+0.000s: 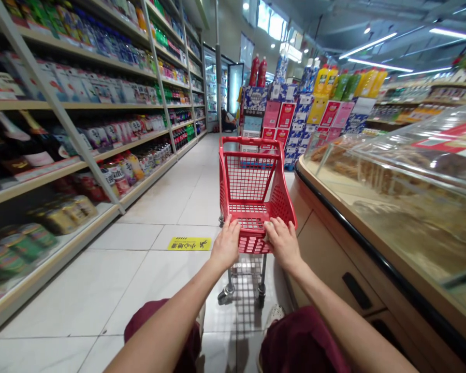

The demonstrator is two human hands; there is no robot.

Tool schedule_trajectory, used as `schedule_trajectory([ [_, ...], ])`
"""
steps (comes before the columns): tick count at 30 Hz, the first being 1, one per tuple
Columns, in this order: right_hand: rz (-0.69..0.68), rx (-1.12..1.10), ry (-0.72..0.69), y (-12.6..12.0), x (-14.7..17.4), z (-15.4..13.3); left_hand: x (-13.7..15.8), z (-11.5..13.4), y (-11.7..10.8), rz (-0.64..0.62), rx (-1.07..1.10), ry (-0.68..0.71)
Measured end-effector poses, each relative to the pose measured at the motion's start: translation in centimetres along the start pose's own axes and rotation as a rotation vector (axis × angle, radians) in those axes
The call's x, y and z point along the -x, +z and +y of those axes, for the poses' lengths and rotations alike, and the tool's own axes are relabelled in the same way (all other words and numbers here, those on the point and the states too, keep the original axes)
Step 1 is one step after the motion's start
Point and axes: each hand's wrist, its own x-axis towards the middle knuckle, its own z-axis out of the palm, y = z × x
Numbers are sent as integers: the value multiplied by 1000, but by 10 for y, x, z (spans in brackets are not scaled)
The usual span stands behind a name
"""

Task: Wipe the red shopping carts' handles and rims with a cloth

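Observation:
A small red plastic shopping cart (281, 199) with a mesh basket stands on wheels straight ahead of me, and it holds no goods that I can see. My left hand (224, 243) is closed over the left part of its near rim. On the right part of the same rim lies my right hand (282, 241), its fingers bent over the edge. Both thumbs are partly hidden. Below the basket, grey legs run down to black casters (226, 295) near my shoes.
Shelves of drinks (120, 106) line the left side. A wooden display counter (330, 259) with clear covers runs close along the right. Stacked drink boxes (270, 114) stand beyond the cart. A yellow floor sticker (189, 244) lies left of it. Far down the aisle, a person (228, 121) is low down.

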Motion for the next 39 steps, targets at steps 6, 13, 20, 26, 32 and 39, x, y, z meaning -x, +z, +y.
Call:
schedule_trajectory([
  [6,-14,-113,-133,0,-8,26,-2,1,1,-5,19,12],
  [13,43,19,31,-3,4,18,2,2,0,-19,38,10],
  [20,-60,-87,-73,-6,-5,30,2,0,1,6,46,25],
  [26,19,-387,-59,-10,-4,40,6,-1,2,19,30,28],
  [32,300,-653,240,-20,1,11,5,5,-7,-34,76,-43],
  [39,376,-806,366,-30,-3,-39,5,50,-25,-72,858,-198],
])
